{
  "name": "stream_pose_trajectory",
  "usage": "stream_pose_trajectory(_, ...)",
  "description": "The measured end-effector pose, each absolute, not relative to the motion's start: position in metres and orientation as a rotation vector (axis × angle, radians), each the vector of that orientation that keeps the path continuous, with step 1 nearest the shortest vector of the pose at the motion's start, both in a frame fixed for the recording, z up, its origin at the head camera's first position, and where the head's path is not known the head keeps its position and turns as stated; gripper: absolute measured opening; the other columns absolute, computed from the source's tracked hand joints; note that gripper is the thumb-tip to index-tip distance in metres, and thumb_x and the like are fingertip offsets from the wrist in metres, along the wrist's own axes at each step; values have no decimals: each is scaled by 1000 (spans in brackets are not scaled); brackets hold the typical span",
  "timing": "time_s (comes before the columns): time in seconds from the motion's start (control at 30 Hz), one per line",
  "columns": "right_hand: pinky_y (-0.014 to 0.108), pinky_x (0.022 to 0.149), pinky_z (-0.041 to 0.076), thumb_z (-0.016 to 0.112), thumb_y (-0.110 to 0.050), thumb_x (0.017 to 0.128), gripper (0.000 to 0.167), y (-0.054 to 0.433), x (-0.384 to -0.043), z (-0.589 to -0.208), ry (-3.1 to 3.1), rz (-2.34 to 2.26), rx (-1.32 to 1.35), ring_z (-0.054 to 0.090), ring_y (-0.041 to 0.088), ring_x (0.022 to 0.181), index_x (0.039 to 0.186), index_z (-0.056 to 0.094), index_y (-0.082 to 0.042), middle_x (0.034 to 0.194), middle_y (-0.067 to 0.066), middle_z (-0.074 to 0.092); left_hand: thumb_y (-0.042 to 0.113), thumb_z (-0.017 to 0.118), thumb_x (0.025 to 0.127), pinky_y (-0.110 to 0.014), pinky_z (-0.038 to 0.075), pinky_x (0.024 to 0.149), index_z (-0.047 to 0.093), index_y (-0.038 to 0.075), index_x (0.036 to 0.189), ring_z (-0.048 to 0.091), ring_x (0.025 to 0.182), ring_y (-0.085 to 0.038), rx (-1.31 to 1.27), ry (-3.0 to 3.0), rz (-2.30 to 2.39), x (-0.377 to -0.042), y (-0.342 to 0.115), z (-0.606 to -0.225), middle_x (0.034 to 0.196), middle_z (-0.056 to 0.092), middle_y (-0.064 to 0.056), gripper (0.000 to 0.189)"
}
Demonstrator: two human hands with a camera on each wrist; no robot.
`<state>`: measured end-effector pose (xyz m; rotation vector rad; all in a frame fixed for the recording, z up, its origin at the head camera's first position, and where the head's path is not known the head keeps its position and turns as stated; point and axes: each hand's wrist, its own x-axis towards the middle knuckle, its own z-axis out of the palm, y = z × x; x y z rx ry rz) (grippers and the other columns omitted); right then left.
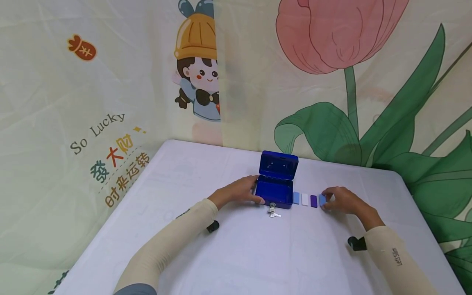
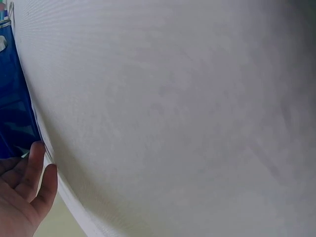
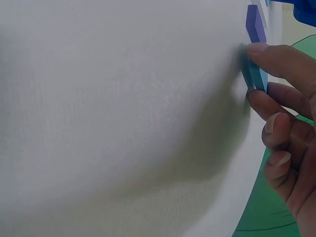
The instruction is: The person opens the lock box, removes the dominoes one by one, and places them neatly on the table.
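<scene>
A dark blue metal cash box (image 1: 274, 192) stands on the table with its lid (image 1: 278, 165) raised at the back and nothing visible inside. Keys (image 1: 273, 212) hang from the lock at its front. My left hand (image 1: 241, 190) holds the box by its left side, thumb at the front corner and fingers farther back. To the right of the box lie a light blue block (image 1: 296, 198), a white block (image 1: 305, 199) and a purple block (image 1: 314, 201), small and flat, in a row. At the row's right end, my right hand (image 1: 341, 199) pinches another light blue block (image 3: 257, 76) between thumb and finger.
White cloth covers the table (image 1: 236, 254), whose back edge runs close behind the box lid. A printed curtain (image 1: 243, 82) with a large tulip and a cartoon figure hangs behind it. Dark camera mounts (image 1: 357, 243) stick out below both wrists.
</scene>
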<state>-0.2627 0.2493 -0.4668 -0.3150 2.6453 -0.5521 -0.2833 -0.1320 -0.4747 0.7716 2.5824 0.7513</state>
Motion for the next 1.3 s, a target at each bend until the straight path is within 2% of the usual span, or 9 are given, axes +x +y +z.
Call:
stream_pose_trajectory(0.57,48,91,55,83,-23,83,55,244,-259,-467,2653,-511,-285,58,28,99,128,64,1,106,11,67,56,78,82,-43,35,119,28,9,158,42,143,-25,787,2586,737,-282,-135,-475,156,44,-12,103)
stream_pose_trajectory(0.83,51,93,54,82,-24,84,68,245,-258,-467,2638,-516,-228,57,31,104,142,53,-6,110,13,65,56,77,83,-44,34,120,26,7,158,41,144,-26,790,2576,710,-282,-134,-472,157,43,-14,103)
stream_pose_trajectory(1.0,53,94,53,83,-25,83,69,247,-255,-471,2664,-541,-235,58,32,104,142,52,-5,111,15,65,56,75,84,-43,35,119,25,6,159,44,142,-27,805,2576,675,-283,-134,-470,154,45,-16,103)
stream_pose_trajectory(1.17,56,95,51,82,-32,84,70,250,-247,-475,2711,-557,-254,58,34,107,141,53,-4,112,14,66,59,71,87,-44,35,119,20,6,160,43,143,-28,807,2574,610,-281,-135,-470,154,45,-17,103)
stream_pose_trajectory(1.3,61,96,49,76,-45,87,71,253,-238,-472,2765,-540,-290,58,40,114,141,53,-3,114,15,68,64,62,91,-46,34,119,19,3,160,41,144,-32,788,2641,474,-277,-137,-467,156,41,-19,101)
